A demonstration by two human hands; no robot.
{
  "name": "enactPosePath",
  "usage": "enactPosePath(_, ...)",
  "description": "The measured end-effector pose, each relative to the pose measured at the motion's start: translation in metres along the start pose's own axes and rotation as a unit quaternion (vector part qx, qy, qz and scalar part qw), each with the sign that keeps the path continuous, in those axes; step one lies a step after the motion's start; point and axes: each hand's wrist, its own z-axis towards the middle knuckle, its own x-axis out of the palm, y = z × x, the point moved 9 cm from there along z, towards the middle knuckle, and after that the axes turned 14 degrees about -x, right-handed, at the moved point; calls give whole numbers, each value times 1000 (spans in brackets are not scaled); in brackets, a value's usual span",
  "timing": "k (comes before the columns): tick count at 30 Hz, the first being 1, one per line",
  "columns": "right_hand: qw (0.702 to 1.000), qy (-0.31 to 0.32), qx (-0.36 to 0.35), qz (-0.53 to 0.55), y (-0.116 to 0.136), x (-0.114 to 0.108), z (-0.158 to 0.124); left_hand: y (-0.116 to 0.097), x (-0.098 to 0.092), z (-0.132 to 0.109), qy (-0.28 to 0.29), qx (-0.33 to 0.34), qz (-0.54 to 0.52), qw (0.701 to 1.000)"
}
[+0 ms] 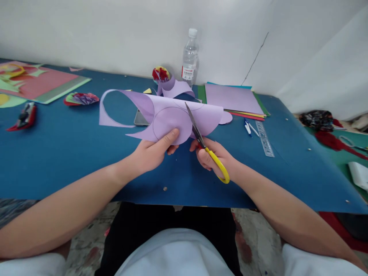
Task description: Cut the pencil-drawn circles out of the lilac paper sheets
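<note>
My left hand (158, 151) pinches a sheet of purple paper (169, 105), thumb on top, holding it above the table. A circle is drawn in pencil on the sheet, and its lower right edge is partly cut. At the sheet's left end is a large round cut-out opening. My right hand (212, 153) grips yellow-handled scissors (216, 163), their dark blades pointing up and left at the circle's right edge. The blades lie against the paper; how far apart they stand is hard to tell. Behind the sheet, a grey flat device (140, 119) is mostly hidden.
A water bottle (189, 57) stands by the wall, near purple paper scraps (175, 89) and a colourful paper ball (161, 74). Stacked coloured paper (232, 97), pens (247, 127) and a clear ruler (264, 138) lie right. A red stapler (25, 116) and folded paper piece (81, 99) lie left.
</note>
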Motion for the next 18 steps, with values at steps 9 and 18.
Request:
enactPosePath(9, 1000, -1, -6, 6, 1, 0, -1, -1, 0, 0, -1, 4, -7, 1000)
enactPosePath(18, 1000, -1, 0, 2, -1, 0, -1, -5, -1, 0, 1, 23, -38, 999)
